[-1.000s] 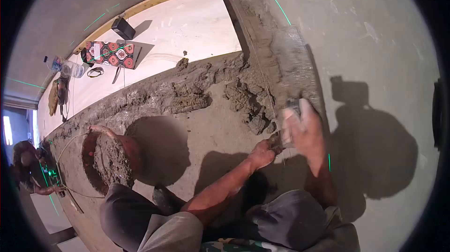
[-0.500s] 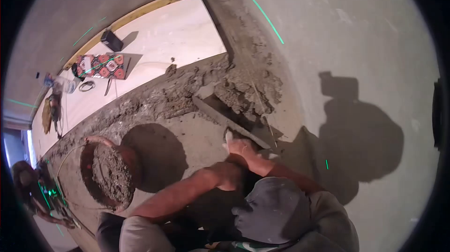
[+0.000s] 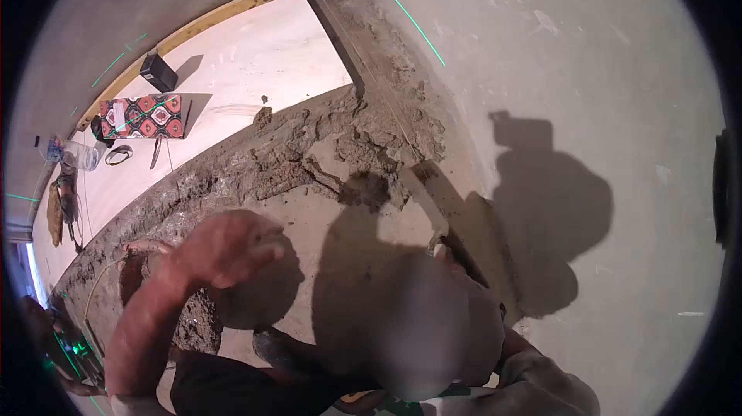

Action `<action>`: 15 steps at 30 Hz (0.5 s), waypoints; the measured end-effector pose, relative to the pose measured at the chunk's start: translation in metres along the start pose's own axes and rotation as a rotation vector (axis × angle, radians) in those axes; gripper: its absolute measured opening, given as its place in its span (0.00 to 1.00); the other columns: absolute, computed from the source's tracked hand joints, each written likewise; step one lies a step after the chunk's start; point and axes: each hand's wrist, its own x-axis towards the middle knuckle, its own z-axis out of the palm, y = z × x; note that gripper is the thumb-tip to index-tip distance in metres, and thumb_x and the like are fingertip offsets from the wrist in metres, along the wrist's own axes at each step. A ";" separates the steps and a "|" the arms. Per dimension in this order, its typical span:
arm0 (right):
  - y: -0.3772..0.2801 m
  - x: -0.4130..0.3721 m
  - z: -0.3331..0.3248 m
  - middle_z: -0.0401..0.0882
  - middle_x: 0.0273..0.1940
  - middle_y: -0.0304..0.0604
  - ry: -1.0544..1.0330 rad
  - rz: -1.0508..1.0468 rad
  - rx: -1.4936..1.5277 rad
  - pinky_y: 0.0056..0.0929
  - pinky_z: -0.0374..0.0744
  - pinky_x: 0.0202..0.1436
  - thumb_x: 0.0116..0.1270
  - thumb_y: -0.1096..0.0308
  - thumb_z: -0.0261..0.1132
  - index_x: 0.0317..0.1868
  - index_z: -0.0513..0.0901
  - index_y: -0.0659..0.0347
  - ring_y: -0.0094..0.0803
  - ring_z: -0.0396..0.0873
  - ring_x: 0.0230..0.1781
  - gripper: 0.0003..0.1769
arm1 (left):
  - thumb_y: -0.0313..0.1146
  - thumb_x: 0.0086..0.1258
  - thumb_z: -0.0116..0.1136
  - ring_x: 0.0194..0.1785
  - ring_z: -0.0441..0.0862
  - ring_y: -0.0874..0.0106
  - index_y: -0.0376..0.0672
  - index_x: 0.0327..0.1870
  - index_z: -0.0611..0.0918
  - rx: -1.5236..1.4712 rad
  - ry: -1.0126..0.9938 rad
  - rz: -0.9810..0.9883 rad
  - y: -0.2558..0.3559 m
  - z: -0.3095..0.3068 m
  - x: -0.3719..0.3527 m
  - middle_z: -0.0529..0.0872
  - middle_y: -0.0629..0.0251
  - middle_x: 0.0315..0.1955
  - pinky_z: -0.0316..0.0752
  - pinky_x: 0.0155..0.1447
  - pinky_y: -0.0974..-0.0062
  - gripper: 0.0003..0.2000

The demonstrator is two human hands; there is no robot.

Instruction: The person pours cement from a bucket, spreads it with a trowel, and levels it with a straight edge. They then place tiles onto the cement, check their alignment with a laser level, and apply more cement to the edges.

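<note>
My left hand [image 3: 228,250] is raised over the near side of a bucket [image 3: 133,277] of wet mortar [image 3: 199,322]. It is somewhat blurred, its fingers bent and apart from the thumb, with nothing seen in it. Lower right, my right hand [image 3: 456,263] grips a long, straight-edged plastering float [image 3: 427,203], mostly hidden behind a grey cap [image 3: 421,323]. The float slants up toward the rough mortar bed [image 3: 371,141] on the floor, close to the wall.
A pale board [image 3: 270,45] with a wooden edge lies beyond the mortar, bearing a patterned box [image 3: 147,116], a dark box [image 3: 158,73] and tools [image 3: 66,196]. The grey wall [image 3: 618,91] rises at right. A laser level [image 3: 77,346] glows green at lower left.
My left hand has left the float area and swung left and up over the bucket. The float has shifted right and turned steeper, still in my right hand. The view has shifted slightly.
</note>
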 end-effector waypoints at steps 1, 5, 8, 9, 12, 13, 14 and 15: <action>-0.002 -0.013 -0.005 0.78 0.32 0.56 0.001 0.040 -0.009 0.46 0.76 0.32 0.63 0.62 0.59 0.44 0.71 0.64 0.52 0.79 0.32 0.16 | 0.48 0.65 0.54 0.49 0.79 0.54 0.42 0.52 0.79 -0.003 0.002 0.006 0.003 0.005 -0.008 0.83 0.48 0.40 0.73 0.53 0.62 0.21; -0.010 -0.032 -0.010 0.78 0.32 0.55 0.018 0.143 -0.044 0.44 0.76 0.32 0.62 0.62 0.59 0.44 0.72 0.65 0.51 0.79 0.31 0.16 | 0.48 0.64 0.55 0.51 0.78 0.54 0.40 0.55 0.77 -0.226 -0.193 -0.210 0.001 0.037 -0.027 0.82 0.48 0.44 0.72 0.56 0.63 0.23; -0.014 -0.024 -0.006 0.78 0.33 0.55 0.031 0.221 -0.078 0.42 0.77 0.31 0.61 0.63 0.60 0.45 0.73 0.66 0.49 0.79 0.30 0.17 | 0.47 0.64 0.55 0.52 0.78 0.54 0.40 0.56 0.76 -0.268 -0.175 -0.197 -0.010 0.048 -0.036 0.81 0.48 0.46 0.71 0.56 0.63 0.24; -0.012 -0.014 -0.002 0.78 0.33 0.55 0.035 0.249 -0.095 0.42 0.77 0.31 0.61 0.63 0.60 0.45 0.73 0.67 0.49 0.79 0.30 0.17 | 0.47 0.64 0.55 0.52 0.78 0.54 0.39 0.56 0.76 -0.244 -0.149 -0.189 -0.011 0.050 -0.038 0.81 0.48 0.47 0.71 0.57 0.63 0.24; -0.006 0.035 0.017 0.78 0.34 0.55 0.042 0.340 -0.129 0.41 0.77 0.31 0.60 0.63 0.60 0.45 0.74 0.68 0.48 0.79 0.29 0.17 | 0.47 0.64 0.55 0.53 0.78 0.54 0.39 0.55 0.76 -0.317 -0.130 -0.241 -0.008 0.038 -0.043 0.81 0.49 0.48 0.71 0.57 0.63 0.24; -0.003 0.055 0.025 0.78 0.34 0.55 0.025 0.361 -0.139 0.40 0.77 0.31 0.60 0.63 0.60 0.45 0.74 0.68 0.48 0.79 0.28 0.18 | 0.47 0.64 0.55 0.53 0.78 0.54 0.39 0.55 0.76 -0.314 -0.132 -0.244 -0.011 0.039 -0.044 0.81 0.49 0.48 0.71 0.57 0.63 0.24; 0.000 0.072 0.034 0.78 0.34 0.55 0.005 0.380 -0.147 0.40 0.77 0.31 0.60 0.63 0.60 0.45 0.75 0.69 0.47 0.79 0.28 0.18 | 0.47 0.64 0.56 0.53 0.78 0.54 0.39 0.55 0.76 -0.316 -0.122 -0.231 -0.016 0.044 -0.046 0.81 0.49 0.48 0.71 0.56 0.63 0.24; 0.004 0.086 0.040 0.78 0.34 0.55 -0.034 0.389 -0.155 0.39 0.77 0.31 0.60 0.63 0.60 0.45 0.75 0.69 0.47 0.79 0.28 0.18 | 0.47 0.64 0.56 0.53 0.78 0.54 0.39 0.56 0.76 -0.320 -0.112 -0.217 -0.019 0.047 -0.048 0.81 0.49 0.48 0.71 0.56 0.63 0.24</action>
